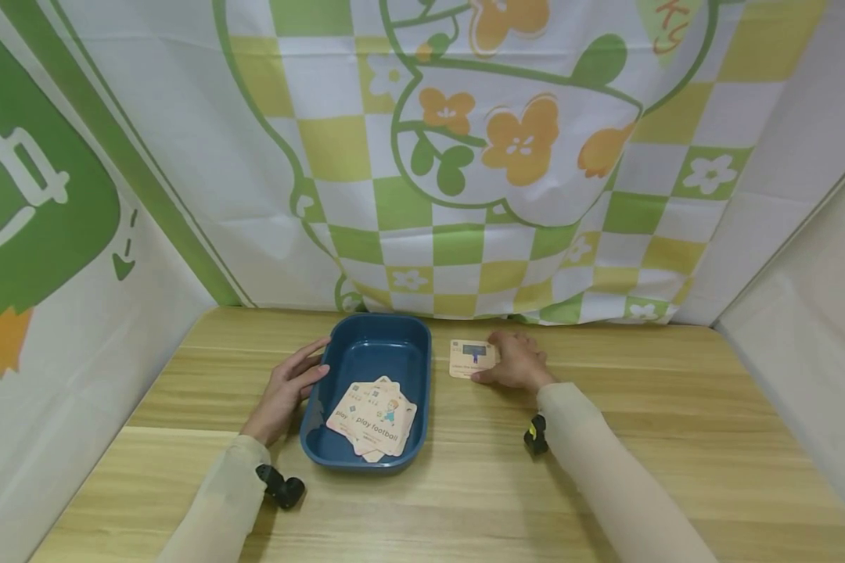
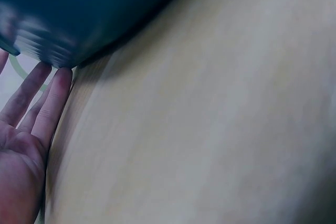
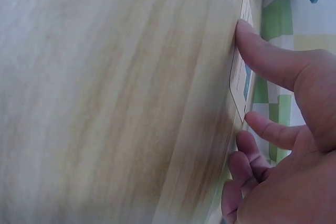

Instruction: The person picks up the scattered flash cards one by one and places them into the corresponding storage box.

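Observation:
Near the left wall of a blue tray (image 1: 373, 327), my left hand (image 1: 286, 391) rests with fairly straight fingers against its outer side and the thumb at the rim. The left wrist view shows fingertips (image 2: 62, 74) touching the tray's outside. Inside the tray lies a loose pile of cards (image 1: 375, 418), the top one reading "play football". To the tray's right, a single picture card (image 1: 462, 363) lies flat on the table. My right hand (image 1: 517, 360) pinches it, thumb (image 3: 252, 40) on the near edge and index finger at the far right corner, the other fingers curled.
The wooden table (image 1: 500, 485) ends at the back against a hanging cloth (image 1: 458, 250) with green and yellow checks. White fabric walls stand at both sides. A small black camera (image 1: 282, 486) is strapped at the left wrist, another (image 1: 536, 435) at the right.

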### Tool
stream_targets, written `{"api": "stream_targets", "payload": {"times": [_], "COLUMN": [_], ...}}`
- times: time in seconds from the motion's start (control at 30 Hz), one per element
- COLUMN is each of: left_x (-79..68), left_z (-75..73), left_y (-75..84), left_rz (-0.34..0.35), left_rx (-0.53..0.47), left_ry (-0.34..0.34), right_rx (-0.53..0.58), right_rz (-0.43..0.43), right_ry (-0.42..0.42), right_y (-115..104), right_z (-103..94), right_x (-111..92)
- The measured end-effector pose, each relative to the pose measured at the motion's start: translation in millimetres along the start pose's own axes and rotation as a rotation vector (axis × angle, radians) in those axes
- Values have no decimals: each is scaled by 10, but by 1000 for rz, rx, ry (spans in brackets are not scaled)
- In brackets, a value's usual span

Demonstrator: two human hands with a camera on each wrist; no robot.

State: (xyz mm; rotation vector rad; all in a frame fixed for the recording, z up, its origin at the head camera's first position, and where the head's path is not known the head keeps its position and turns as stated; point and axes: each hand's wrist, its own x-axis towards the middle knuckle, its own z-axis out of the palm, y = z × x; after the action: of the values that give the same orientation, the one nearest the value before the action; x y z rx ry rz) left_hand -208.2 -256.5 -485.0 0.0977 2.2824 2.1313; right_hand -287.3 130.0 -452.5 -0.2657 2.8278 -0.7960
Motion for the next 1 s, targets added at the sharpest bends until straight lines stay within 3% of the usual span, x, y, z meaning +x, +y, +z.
{"api": "stream_targets", "payload": {"times": [0.3,0.73,0.83,1.0], "left_x": [-12,-8,-12,-19], "left_z": [8,-2,-3,13], "left_y": [14,18,29,40], "left_rz": [3,-3,0,0], "left_rx": [-4,4,-3,-11], "left_ry": [-3,-3,0,-3], "right_rx": [-15,23,22,56], "right_rz": [70,98,87,-9], "right_ry": [26,25,44,70], "right_y": [-3,-16,-30,-36], "right_z": [8,20,11,-43], "right_x": [6,-24,-50,-144]}}
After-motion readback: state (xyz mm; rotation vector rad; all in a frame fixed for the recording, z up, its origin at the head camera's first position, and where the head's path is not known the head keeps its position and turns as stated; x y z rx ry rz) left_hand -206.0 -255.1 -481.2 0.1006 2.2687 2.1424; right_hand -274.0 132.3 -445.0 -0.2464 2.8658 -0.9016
